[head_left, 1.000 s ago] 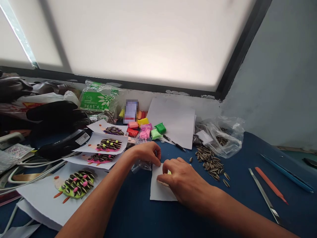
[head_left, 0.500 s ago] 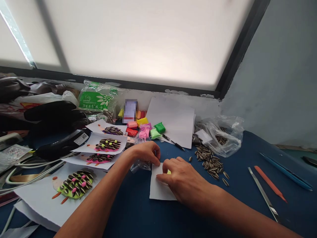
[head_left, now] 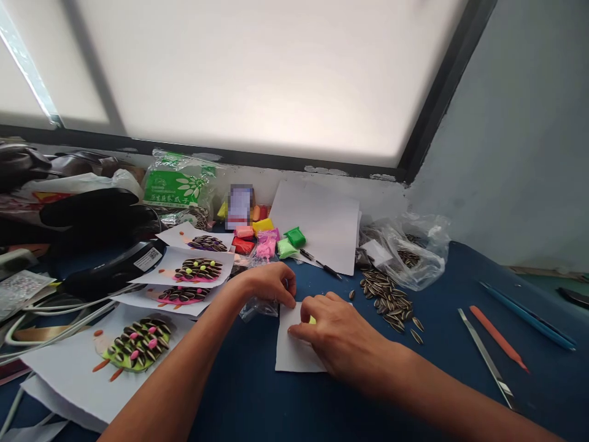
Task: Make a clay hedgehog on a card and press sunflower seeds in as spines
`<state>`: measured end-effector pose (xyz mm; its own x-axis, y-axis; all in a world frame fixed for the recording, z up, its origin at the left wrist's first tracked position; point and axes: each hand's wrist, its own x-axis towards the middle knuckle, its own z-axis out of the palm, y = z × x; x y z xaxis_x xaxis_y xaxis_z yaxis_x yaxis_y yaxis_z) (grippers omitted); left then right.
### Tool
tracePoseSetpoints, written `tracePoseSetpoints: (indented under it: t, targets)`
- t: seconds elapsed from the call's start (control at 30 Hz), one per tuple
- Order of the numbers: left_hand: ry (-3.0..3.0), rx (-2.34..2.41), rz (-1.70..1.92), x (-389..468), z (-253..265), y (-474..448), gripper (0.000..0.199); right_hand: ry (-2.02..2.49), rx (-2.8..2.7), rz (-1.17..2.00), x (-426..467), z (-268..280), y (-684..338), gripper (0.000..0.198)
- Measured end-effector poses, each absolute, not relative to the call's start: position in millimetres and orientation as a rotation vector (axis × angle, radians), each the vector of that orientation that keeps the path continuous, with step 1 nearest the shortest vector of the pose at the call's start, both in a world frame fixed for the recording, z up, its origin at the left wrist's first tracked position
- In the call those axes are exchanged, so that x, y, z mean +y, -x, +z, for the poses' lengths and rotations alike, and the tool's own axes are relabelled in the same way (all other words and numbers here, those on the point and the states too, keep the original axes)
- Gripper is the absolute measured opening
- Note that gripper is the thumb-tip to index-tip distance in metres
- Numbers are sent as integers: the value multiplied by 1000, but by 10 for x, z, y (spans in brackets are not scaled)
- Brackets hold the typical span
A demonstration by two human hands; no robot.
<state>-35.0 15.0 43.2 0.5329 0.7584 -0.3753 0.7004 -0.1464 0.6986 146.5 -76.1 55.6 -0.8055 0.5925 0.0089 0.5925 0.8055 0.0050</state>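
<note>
A small white sheet of paper (head_left: 289, 353) lies on the blue table in front of me. My left hand (head_left: 276, 283) has its fingers bent together, their tips on the paper's far left corner. Over the right part of the sheet, my right hand (head_left: 343, 328) curls with thumb and fingers around a bit of yellow-green clay (head_left: 312, 320), mostly hidden by the hand. Just to the right of that hand is a heap of striped sunflower seeds (head_left: 386, 296).
On the left lie papers with seed-and-clay hedgehogs (head_left: 138, 344). Clay packets (head_left: 265, 244), a pen (head_left: 322, 265) and large white sheets (head_left: 317, 215) sit behind. A bag of seeds (head_left: 409, 255) is at back right; a metal blade (head_left: 485, 356), orange tool (head_left: 499, 337) and blue tweezers (head_left: 527, 314) lie right.
The whole view has shifted very slightly to the left. Both hands keep nearly the same pose over the paper.
</note>
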Motion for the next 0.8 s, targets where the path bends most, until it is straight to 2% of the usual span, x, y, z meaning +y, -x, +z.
tracePoseSetpoints:
  t: [0.27,0.4,0.5,0.67,0.8]
  targets:
    - [-1832,1201,75,131,438,339,21,1325,-2591,-16,-485,729,-1669,27]
    - [-1829,1215,83,112,431,334,20,1647,-2333,65,-192,671,-1872,27]
    - [-1847,1263,101,101,428,319,21,1713,-2288,74,-54,582,-1985,24]
    - [-1893,1388,405,123,416,265,31,1733,-2280,47,5,477,-2045,20]
    - [-1709,1353,695,123,428,256,41,1720,-2287,26,1,469,-2042,21]
